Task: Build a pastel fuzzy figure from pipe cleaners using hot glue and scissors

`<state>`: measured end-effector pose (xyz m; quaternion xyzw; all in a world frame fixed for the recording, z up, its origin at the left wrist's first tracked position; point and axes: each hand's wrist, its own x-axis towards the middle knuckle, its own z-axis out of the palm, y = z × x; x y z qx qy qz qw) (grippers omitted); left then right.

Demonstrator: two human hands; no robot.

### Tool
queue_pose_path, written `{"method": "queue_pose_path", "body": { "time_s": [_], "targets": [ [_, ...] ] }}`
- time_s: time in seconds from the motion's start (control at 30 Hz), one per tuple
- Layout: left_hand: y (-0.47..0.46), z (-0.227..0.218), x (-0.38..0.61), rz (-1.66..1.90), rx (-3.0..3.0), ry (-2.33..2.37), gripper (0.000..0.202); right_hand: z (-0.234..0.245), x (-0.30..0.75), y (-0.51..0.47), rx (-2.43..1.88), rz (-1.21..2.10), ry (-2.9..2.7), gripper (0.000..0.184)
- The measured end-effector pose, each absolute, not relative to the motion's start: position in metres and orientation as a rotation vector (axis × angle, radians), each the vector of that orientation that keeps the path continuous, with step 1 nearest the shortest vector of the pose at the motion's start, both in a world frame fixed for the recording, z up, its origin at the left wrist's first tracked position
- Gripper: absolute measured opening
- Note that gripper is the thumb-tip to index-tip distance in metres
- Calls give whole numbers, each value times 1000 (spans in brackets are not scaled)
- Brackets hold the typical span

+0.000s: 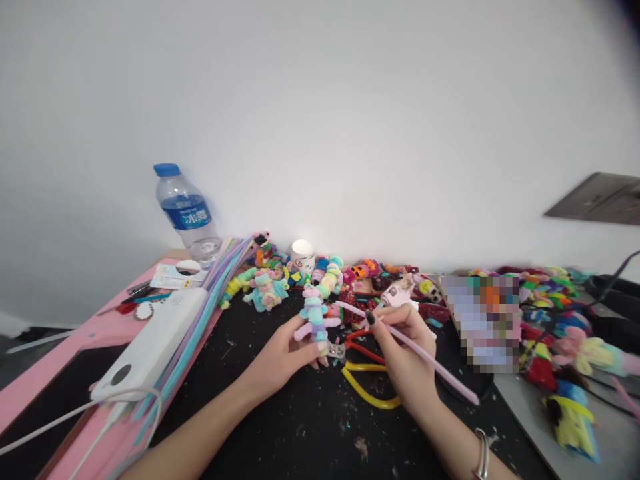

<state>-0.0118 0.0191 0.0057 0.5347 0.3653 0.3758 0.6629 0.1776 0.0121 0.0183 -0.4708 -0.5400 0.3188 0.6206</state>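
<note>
My left hand (289, 353) is closed round a small pastel doll (315, 317) made of blue, pink and lilac pipe cleaners, held upright above the black mat (290, 433). To its right, my right hand (407, 347) pinches a long pale pink pipe cleaner (440, 372) between thumb and fingers. One end of this stem reaches toward the doll; the other slants down past my wrist. Between my hands lie pliers with red and yellow handles (370, 398), their metal head (339, 351) close by my left fingertips. My right hand hides part of the handles.
Pastel pipe cleaners (200, 340) lie in a bundle on the left beside a white power bank-like box (150, 343) with a cable. A water bottle (187, 217) leans at the wall. Colourful dolls (267, 290) and a paper cup (303, 257) line the back; more dolls (573, 417) lie right.
</note>
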Motion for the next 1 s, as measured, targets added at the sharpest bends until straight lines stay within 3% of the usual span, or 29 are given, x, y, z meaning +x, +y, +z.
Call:
{"method": "queue_pose_path", "body": {
  "time_s": [0.33, 0.53, 1.0],
  "targets": [
    [18, 6, -10, 812, 1224, 808, 35, 22, 172, 10, -918, 1286, -1293, 18],
    [14, 12, -10, 754, 1236, 789, 47, 21, 168, 9, -979, 1258, -1355, 14],
    [16, -4, -10, 833, 1050, 743, 47, 18, 167, 8, -1184, 1088, -1490, 8]
  ]
}}
